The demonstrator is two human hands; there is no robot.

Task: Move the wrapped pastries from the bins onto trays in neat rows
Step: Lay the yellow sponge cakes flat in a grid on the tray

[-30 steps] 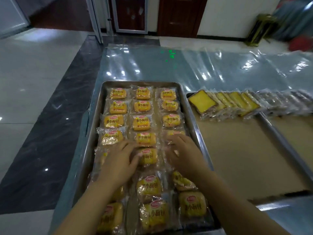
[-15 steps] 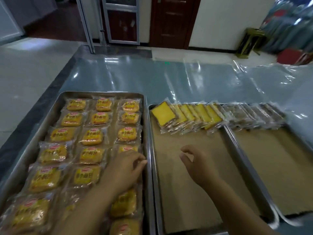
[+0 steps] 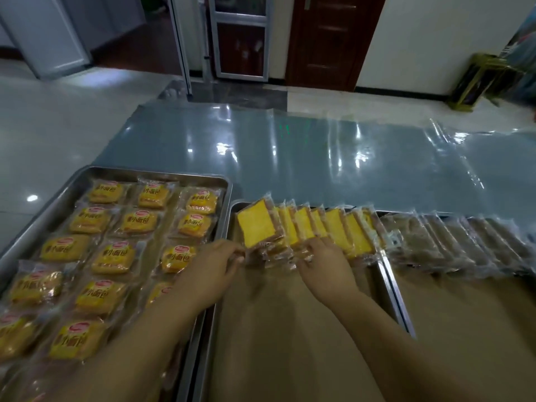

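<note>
Cake slices (image 3: 304, 230), each in clear wrap, stand in a leaning, overlapping row at the far end of the middle tray (image 3: 236, 208), right at both sets of fingertips. The left hand (image 3: 213, 269) pinches the near corner of the end slice (image 3: 256, 226), as far as the blur lets me read it. The right hand (image 3: 326, 266) lies flat and loosely spread on the near edges of the slices mid-row, holding nothing. Risk: the row props itself, so lifting or tugging the end slice could let the ones beside it flop or fan out. Slick wrappers may slide under the right palm, and pressing hard would likely squash soft cake. Judged step: squaring up the row. Edges: the tray's left wall sits just left of the left fingertips, close against the rim of the left tray (image 3: 156, 171), which is full of bun packets (image 3: 113, 258). That forearm crosses over the buns and could drag them. Just right of the right hand, the row touches a row of darker slices (image 3: 452, 245) on the right tray (image 3: 398, 297); a sideways shove would carry over. Open room: bare paper liner (image 3: 290, 329) under both wrists, toward the body; plastic sheeting (image 3: 319, 158) beyond the fingertips.
</note>
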